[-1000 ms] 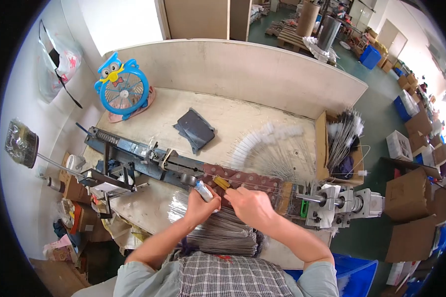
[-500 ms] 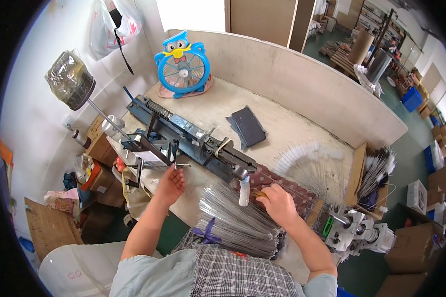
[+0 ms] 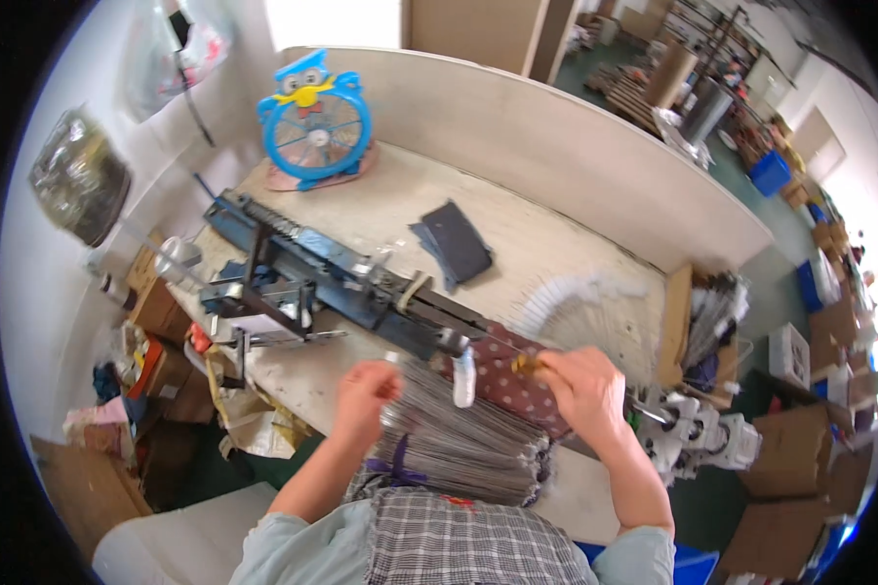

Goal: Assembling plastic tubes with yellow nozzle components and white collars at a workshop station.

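Observation:
Over the left end of a bundle of thin, silvery wires (image 3: 468,424) is my left hand (image 3: 366,400), its fingers curled and smeared by motion. Whether it holds a wire does not show. A purple tie (image 3: 397,466) lies around the bundle. My right hand (image 3: 587,395) is closed, pinching a small yellow-brown piece (image 3: 527,364) above a dark red dotted cloth (image 3: 502,375). Between my hands, the white-wrapped handle (image 3: 464,380) of a long blue-black bench machine (image 3: 332,273) points toward me.
Right of my right hand stands a silver metal mechanism (image 3: 698,434). White-tipped wires (image 3: 576,302) fan out on the table beyond, near a cardboard box (image 3: 675,327). A dark phone-like slab (image 3: 456,242) and a blue owl-shaped fan (image 3: 317,127) sit farther back.
My left hand has moved from beside the machine's black frame down to the wire bundle. My right hand has shifted right, with the yellow-brown piece still in it. The whole view has shifted.

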{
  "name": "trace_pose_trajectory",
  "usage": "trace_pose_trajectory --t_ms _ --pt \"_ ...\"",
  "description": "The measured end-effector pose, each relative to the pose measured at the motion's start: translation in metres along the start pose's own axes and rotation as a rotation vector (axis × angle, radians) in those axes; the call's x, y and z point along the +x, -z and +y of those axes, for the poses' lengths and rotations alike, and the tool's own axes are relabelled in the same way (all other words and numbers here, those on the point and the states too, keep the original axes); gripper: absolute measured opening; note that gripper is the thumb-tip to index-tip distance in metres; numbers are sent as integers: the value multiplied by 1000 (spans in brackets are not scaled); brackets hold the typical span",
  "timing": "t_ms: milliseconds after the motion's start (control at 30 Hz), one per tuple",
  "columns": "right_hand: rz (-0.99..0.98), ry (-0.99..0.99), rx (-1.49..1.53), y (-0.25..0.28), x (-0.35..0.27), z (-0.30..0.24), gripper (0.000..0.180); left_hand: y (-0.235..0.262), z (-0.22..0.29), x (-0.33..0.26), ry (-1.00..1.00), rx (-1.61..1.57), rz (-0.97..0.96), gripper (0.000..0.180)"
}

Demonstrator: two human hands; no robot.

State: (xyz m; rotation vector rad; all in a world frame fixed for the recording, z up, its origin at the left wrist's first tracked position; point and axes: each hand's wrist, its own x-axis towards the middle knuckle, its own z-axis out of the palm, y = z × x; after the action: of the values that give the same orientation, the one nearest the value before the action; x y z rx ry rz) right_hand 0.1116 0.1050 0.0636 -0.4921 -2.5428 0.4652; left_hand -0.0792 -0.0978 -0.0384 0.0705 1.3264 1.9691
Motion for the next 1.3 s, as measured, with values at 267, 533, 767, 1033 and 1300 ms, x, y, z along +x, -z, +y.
trace_pose_trajectory --t_ms 267,533,767,1033,1300 --pt "-35 -351 321 12 -19 35 19 -130 -48 -2 88 70 -405 16" --pt "-50 -164 450 12 -34 51 17 -145 -61 -6 43 161 -389 14" --pt "144 3 64 -3 3 24 14 -128 -34 -10 102 39 -149 13" --pt "-29 -110 142 -29 16 20 14 -120 -34 -5 133 0 -229 20" --pt "-97 -243 151 -27 19 7 20 -124 -28 -2 214 -112 -265 47"
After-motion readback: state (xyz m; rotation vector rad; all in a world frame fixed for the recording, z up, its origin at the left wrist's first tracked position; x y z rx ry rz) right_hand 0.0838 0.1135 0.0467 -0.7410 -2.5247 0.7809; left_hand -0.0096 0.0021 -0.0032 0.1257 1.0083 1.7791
